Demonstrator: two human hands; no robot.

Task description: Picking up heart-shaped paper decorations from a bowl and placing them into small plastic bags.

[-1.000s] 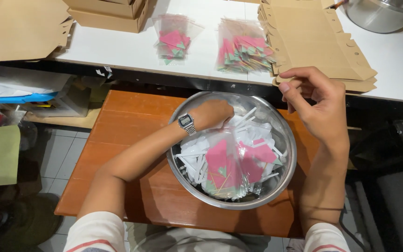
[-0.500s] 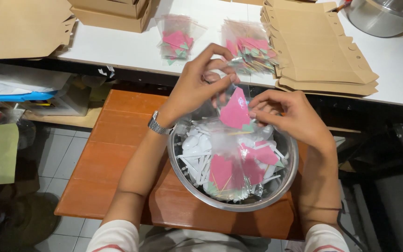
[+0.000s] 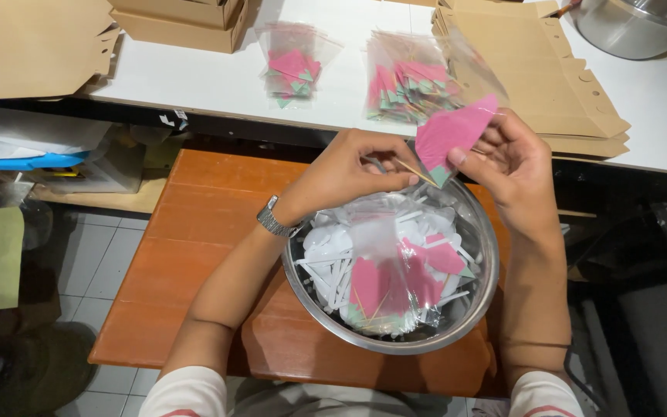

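My right hand (image 3: 512, 164) holds a pink paper cutout with a green tip (image 3: 451, 136) above the far rim of a steel bowl (image 3: 485, 293). My left hand (image 3: 347, 171), with a wristwatch (image 3: 273, 219), pinches a thin wooden stick (image 3: 417, 171) at the cutout's lower edge. The bowl sits on a small orange-brown wooden table (image 3: 194, 255) and holds white paper pieces (image 3: 333, 255) and a clear bag of pink cutouts (image 3: 395, 278).
On the white counter (image 3: 194, 77) behind lie two clear bags of pink and green cutouts (image 3: 293, 68) (image 3: 404, 80), stacks of flat brown cardboard (image 3: 557, 77) (image 3: 32, 46), and a second steel bowl (image 3: 634, 27) at the far right. Clutter fills a shelf at left.
Both hands rose from the bowl toward the counter edge. The pink cutout, held over the bowl's middle before, is now higher and farther, with a stick against it.
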